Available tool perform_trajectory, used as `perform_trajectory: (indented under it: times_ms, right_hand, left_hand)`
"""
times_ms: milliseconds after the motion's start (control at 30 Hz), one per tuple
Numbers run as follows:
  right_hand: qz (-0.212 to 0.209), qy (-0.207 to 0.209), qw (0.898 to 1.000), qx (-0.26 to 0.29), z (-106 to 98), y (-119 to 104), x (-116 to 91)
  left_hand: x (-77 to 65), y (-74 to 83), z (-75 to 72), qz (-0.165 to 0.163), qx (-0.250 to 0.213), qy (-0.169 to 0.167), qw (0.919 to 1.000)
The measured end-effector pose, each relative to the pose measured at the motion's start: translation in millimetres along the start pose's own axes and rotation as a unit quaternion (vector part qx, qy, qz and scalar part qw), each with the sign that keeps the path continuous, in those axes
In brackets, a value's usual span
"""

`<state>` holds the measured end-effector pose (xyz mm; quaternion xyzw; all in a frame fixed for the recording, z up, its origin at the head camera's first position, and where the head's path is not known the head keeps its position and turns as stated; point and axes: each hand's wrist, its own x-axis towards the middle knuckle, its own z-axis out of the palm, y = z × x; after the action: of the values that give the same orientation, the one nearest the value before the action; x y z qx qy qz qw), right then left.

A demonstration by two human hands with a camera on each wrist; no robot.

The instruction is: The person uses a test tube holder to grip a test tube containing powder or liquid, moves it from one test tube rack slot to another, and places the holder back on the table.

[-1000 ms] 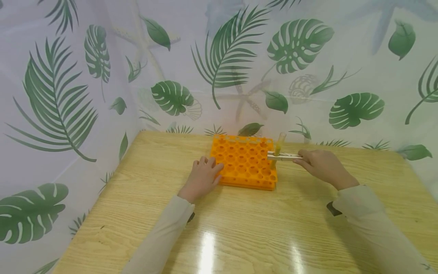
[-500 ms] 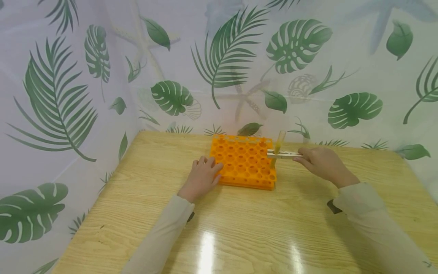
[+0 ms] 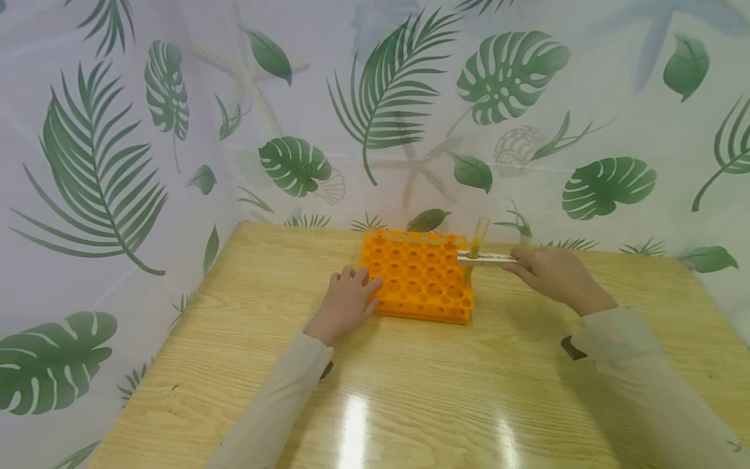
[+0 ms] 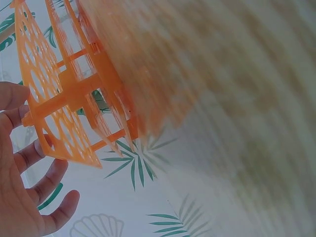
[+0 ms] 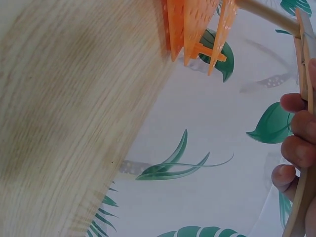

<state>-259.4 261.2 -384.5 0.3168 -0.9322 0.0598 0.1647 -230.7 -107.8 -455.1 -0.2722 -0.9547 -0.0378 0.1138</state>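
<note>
An orange test tube rack (image 3: 413, 277) with rows of round holes sits on the table. My left hand (image 3: 348, 301) holds its left end, fingers bent over the edge; in the left wrist view the fingertips (image 4: 44, 145) meet the rack's perforated plate (image 4: 61, 126). My right hand (image 3: 553, 273) grips a wooden test tube holder (image 3: 489, 260) by its right end. Clamped in the holder's far end is a glass test tube (image 3: 479, 233) with yellowish liquid, slightly tilted over the rack's right edge. Its lower end overlaps the rack in the head view.
The wood-grain table (image 3: 410, 391) reaches back to a white leaf-print cloth (image 3: 328, 98) hanging behind and at the left. A dark band (image 3: 572, 348) shows under the right sleeve (image 3: 621, 345).
My right hand has risen slightly, carrying the test tube holder and the test tube up with it. My left hand and the rack have stayed in place.
</note>
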Motion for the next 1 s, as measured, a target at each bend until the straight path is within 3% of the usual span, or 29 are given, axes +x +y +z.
perform_trajectory:
  times_ms: [200, 600, 1000]
  right_hand:
    - [0.009, -0.023, 1.000, 0.013, -5.6, -2.9, 4.1]
    - [-0.021, 0.006, 1.000, 0.005, -5.6, -2.3, 12.8]
    - [-0.031, 0.004, 0.999, 0.009, -6.3, -6.7, 20.4]
  left_hand:
    - [-0.2, -0.2, 0.4, 0.001, -0.001, 0.000, 1.0000]
    - [-0.3, -0.4, 0.3, 0.002, -0.002, 0.003, 1.0000]
    - [0.0, -0.3, 0.6, 0.000, 0.007, 0.002, 1.0000]
